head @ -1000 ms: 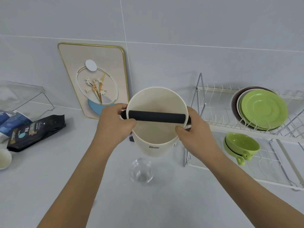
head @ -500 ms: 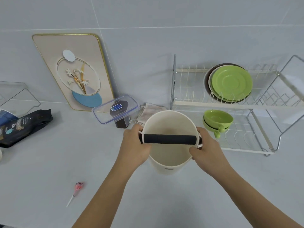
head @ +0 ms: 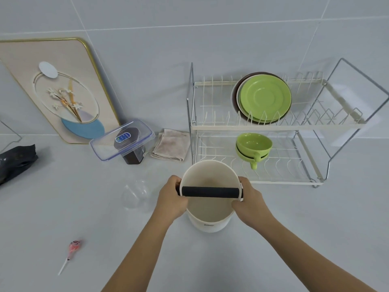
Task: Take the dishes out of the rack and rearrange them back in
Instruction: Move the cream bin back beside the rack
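Both the left hand (head: 171, 197) and right hand (head: 250, 200) clasp the cream round bucket with a black bar (head: 208, 207) just before the white two-tier wire rack (head: 252, 127); green plates (head: 265, 98) and cups (head: 253, 147) remain racked. Judging by this, unloading seems barely begun: set the bucket on the table (head: 315, 218), then reach for a plate.

Plates (head: 265, 97) above cups (head: 253, 144) — in rack (head: 277, 127)

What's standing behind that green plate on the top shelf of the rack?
Behind the green plate on the rack stand a white plate and, rearmost, a dark brown one. Only their rims show; the green plate covers the rest, so more could hide there.
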